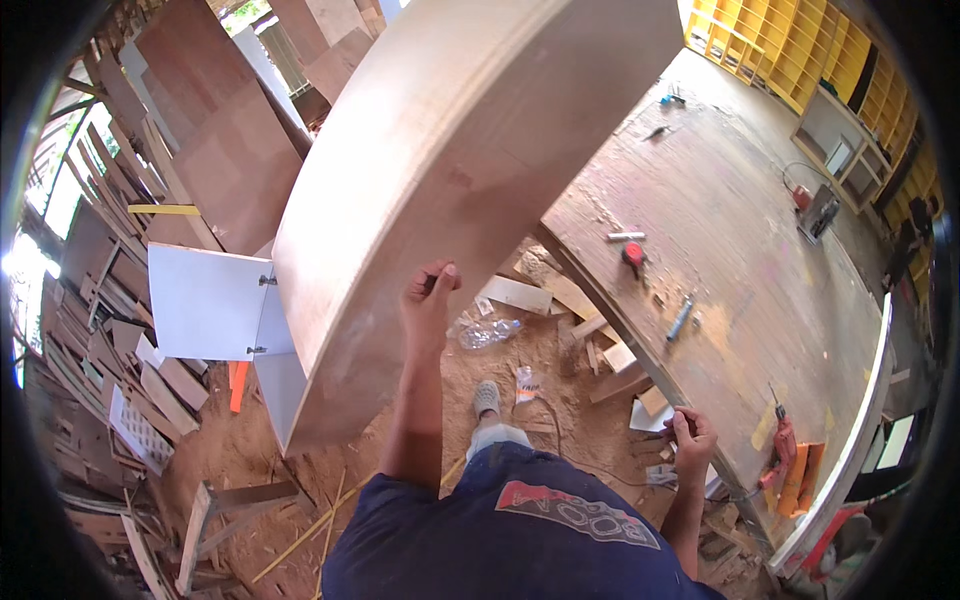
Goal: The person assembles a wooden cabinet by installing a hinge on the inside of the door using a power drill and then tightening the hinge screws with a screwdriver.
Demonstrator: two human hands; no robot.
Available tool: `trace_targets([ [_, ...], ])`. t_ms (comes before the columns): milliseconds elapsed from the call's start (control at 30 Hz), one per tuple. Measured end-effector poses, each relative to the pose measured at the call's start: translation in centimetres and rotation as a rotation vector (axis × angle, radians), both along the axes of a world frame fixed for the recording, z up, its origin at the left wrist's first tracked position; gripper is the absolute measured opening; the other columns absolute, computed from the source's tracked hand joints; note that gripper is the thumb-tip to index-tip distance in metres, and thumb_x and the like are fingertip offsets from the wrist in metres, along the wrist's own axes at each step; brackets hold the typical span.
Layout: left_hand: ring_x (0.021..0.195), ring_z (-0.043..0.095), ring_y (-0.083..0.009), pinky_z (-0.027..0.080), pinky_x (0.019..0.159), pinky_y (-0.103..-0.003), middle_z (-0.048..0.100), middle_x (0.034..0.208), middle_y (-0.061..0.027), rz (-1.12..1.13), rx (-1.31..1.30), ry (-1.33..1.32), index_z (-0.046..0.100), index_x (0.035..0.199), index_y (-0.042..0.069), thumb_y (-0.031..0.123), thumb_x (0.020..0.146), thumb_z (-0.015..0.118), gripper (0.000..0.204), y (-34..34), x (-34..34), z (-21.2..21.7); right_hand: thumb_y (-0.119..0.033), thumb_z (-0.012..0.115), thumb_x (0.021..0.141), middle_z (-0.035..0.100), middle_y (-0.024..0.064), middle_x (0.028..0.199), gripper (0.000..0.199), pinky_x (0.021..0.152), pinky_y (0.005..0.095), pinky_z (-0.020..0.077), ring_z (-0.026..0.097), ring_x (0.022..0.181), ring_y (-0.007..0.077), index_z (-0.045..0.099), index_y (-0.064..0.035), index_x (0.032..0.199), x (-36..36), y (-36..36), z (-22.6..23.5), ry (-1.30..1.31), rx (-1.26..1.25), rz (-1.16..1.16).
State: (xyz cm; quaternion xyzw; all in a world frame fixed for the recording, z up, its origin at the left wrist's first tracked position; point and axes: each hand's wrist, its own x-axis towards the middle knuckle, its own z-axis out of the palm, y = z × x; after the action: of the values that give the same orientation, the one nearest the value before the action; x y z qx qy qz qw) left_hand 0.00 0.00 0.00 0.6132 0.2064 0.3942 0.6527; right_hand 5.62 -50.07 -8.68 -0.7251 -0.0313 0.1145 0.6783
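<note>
Left hand (432,287) near cabinet (480,170), right hand (692,440) near table edge (603,300), littered floor (452,385) between.

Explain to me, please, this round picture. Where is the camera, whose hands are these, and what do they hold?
There is no machine here: these are a person's two bare hands. The picture comes from a wide fisheye camera worn on that person's head, looking down, so straight edges bend toward the rim.

The left hand, fingers curled, is in front of a large wooden cabinet with an open white door. The right hand is near the edge of the wooden table. I see nothing clearly held, though something small could be hidden in the fingers.

On the table lie a round red object, a blue cylindrical tool and a red drill-like tool, among wood shavings.
</note>
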Motion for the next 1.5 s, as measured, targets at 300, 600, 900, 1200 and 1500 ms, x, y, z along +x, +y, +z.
trace_targets([
  [300, 0.088, 0.066, -0.0103, 0.054, 0.081, -0.025, 0.072, 0.099, -0.005, 0.332, -0.072, -0.09, 0.071, 0.112, 0.0, 0.005, 0.098, 0.071, 0.015, 19.5, -10.7, -3.6, -0.01, 0.065, 0.102, 0.072, 0.0079, 0.086, 0.016, 0.063, 0.0272, 0.0576, 0.069, 0.071, 0.0136, 0.069, 0.0032, 0.111, -0.4, 30.7, 1.5, 0.093, -0.265, 0.34],
  [600, 0.089, 0.069, -0.013, 0.055, 0.083, -0.027, 0.075, 0.098, -0.007, 0.95, -0.197, 0.424, 0.073, 0.11, -0.004, 0.008, 0.096, 0.072, 0.018, 31.2, -40.9, -24.1, -0.011, 0.064, 0.102, 0.072, 0.0107, 0.085, 0.018, 0.062, 0.0275, 0.0564, 0.069, 0.071, 0.0141, 0.066, 0.0034, 0.113, -3.0, 43.8, -1.1, 0.106, -0.502, 0.82],
  [900, 0.091, 0.071, -0.015, 0.056, 0.084, -0.029, 0.077, 0.099, -0.0094, 0.572, -0.261, 0.432, 0.074, 0.108, -0.003, 0.009, 0.094, 0.074, 0.017, 34.0, -43.6, -29.1, -0.013, 0.066, 0.102, 0.073, 0.0097, 0.087, 0.02, 0.064, 0.0268, 0.0551, 0.069, 0.072, 0.0134, 0.068, 0.0029, 0.113, -10.0, 45.5, -1.6, 0.005, -0.498, 0.748],
  [1200, 0.085, 0.072, -0.0193, 0.057, 0.081, -0.031, 0.069, 0.099, -0.009, 0.425, -0.03, 0.521, 0.075, 0.103, -0.001, 0.009, 0.093, 0.076, 0.014, 35.1, -45.0, -29.4, -0.013, 0.067, 0.101, 0.072, 0.0094, 0.085, 0.02, 0.061, 0.0257, 0.0548, 0.068, 0.07, 0.0132, 0.068, 0.0031, 0.112, -22.3, 40.9, -3.9, 0.081, -0.536, 0.629],
  [1500, 0.083, 0.068, -0.0227, 0.055, 0.077, -0.035, 0.069, 0.093, -0.0106, 0.285, -0.047, 0.478, 0.078, 0.1, 0.005, 0.012, 0.088, 0.081, 0.015, 36.8, -46.4, -30.3, -0.011, 0.065, 0.101, 0.072, 0.0102, 0.087, 0.019, 0.061, 0.0257, 0.0541, 0.068, 0.069, 0.0132, 0.068, 0.004, 0.112, -27.1, 46.6, -1.6, 0.035, -0.68, 0.669],
])
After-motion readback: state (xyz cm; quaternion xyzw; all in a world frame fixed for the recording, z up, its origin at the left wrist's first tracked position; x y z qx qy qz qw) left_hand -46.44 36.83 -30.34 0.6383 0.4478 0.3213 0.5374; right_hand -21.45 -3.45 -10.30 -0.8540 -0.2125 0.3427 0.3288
